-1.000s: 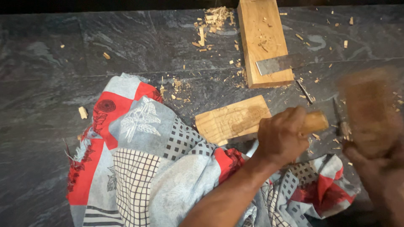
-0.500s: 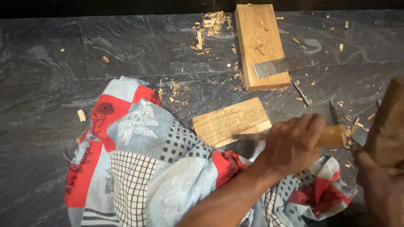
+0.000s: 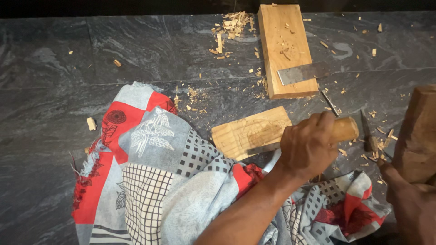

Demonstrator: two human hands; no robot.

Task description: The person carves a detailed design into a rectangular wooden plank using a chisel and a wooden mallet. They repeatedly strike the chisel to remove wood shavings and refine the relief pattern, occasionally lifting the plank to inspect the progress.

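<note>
My left hand (image 3: 306, 147) is wrapped around a chisel with a round wooden handle (image 3: 346, 129). Its steel blade (image 3: 261, 149) lies against the near edge of a small flat wooden piece (image 3: 247, 132) with a carved outline. That piece rests on the dark stone floor, beside a patterned red, grey and white cloth (image 3: 159, 172). At the right edge, my right hand (image 3: 408, 204) grips a thick wooden mallet (image 3: 418, 131), held upright just right of the chisel handle and not touching it.
A larger wooden block (image 3: 286, 45) lies further away with a flat metal blade (image 3: 302, 72) on its near end. Wood chips (image 3: 231, 22) are piled by the block and scattered over the floor. Two slim tools (image 3: 365, 131) (image 3: 330, 103) lie near the chisel handle.
The mallet was a blur above the chisel's handle a second ago; it now stands still, off to the right. My left hand and the chisel have stayed on the carved piece.
</note>
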